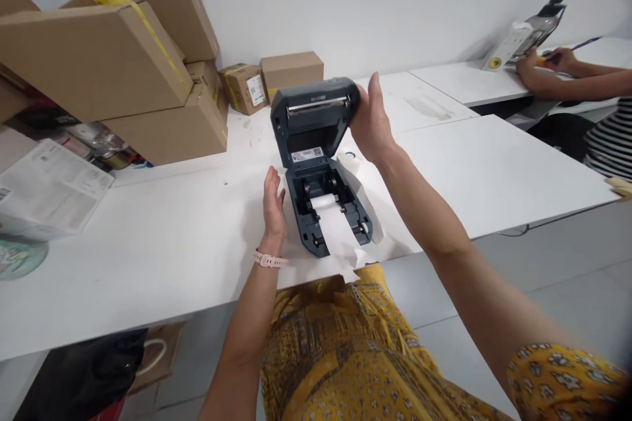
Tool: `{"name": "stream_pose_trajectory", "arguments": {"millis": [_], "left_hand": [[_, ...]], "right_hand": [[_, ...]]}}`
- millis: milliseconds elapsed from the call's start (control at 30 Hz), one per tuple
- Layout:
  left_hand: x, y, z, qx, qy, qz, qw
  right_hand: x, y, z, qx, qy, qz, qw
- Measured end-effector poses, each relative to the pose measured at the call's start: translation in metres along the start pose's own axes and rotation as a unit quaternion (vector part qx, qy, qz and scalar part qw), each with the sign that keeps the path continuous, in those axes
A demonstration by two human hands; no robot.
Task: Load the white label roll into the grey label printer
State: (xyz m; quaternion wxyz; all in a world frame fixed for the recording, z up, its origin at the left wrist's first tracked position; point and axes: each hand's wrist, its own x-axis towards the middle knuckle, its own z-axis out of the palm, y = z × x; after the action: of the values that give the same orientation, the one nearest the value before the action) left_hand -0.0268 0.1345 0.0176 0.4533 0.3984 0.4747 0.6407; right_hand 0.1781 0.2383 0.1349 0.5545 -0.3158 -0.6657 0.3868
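Note:
A dark grey label printer (316,210) stands open on the white table (148,256), its lid (313,115) tipped up and back. A white paper roll (323,200) lies in the bay, and its strip runs out over the front edge. My right hand (372,122) rests against the right side of the raised lid, fingers straight and together. My left hand (273,204) lies flat against the printer's left side, fingers extended, with a pink watch band on the wrist. Neither hand grips anything.
Stacked cardboard boxes (113,59) fill the back left, with two small boxes (291,72) behind the printer. Printed papers (47,187) lie at far left. At the right, another person's hands (543,66) work on a packet at a neighbouring table.

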Motion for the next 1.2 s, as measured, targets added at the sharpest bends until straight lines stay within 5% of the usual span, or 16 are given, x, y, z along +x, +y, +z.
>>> {"name": "stream_pose_trajectory", "arguments": {"millis": [200,400,867,1200], "left_hand": [[0.001,0.002,-0.001,-0.026,0.021,0.056,0.998],[-0.031,0.01,0.01,-0.006,-0.001,0.118,0.993],[-0.096,-0.003,0.009,0.127,-0.078,0.157,0.976],[-0.112,-0.007,0.022,0.151,-0.038,0.135,0.979]], "right_hand": [[-0.08,-0.009,-0.003,0.049,-0.028,0.036,0.998],[-0.132,-0.002,-0.01,-0.074,-0.092,-0.049,0.992],[-0.172,0.006,-0.007,-0.197,-0.107,-0.099,0.969],[-0.187,0.006,-0.001,-0.233,-0.083,-0.078,0.966]]}}
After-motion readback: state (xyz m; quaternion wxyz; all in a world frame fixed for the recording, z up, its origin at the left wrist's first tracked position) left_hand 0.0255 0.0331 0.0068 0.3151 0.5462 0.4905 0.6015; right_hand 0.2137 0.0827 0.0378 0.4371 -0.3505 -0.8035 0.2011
